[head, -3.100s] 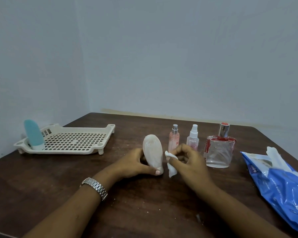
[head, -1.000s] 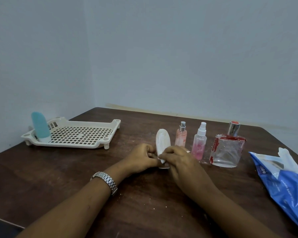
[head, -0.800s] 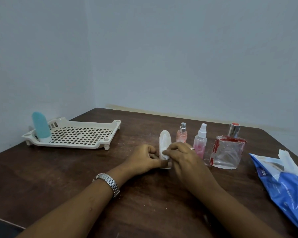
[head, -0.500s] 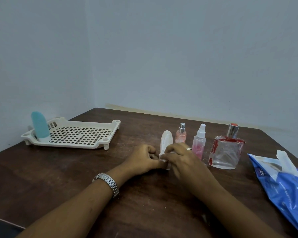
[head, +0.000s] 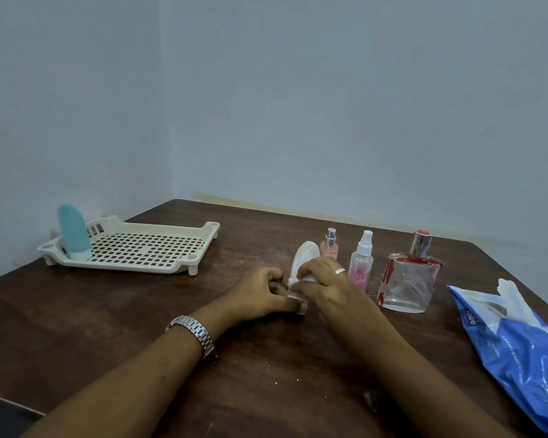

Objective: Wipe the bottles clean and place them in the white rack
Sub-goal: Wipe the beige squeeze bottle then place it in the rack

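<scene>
My left hand (head: 260,292) had its fingers curled round the foot of the white bottle (head: 304,257), pinning it upright on the bench (head: 108,327) near the middle so it couldn't skid while I rubbed. My right hand (head: 326,287) pinched the wipe (head: 298,281) against the bottle's lower side, fingers bunched over it. That low part by the base was, I'd say, the bit being cleaned. The white rack (head: 184,267) sat well off to my left with the blue bottle (head: 73,232) standing at its far-left end, so one down by the look of it. Three more waited in a row just behind my right hand, within easy reach: the small pink sprayer (head: 329,246), the white-capped sprayer (head: 361,263) and the square glass bottle (head: 408,282). The blue wipe packet (head: 519,343) lay at my right, a sheet poking out of it, handy for a fresh one.
</scene>
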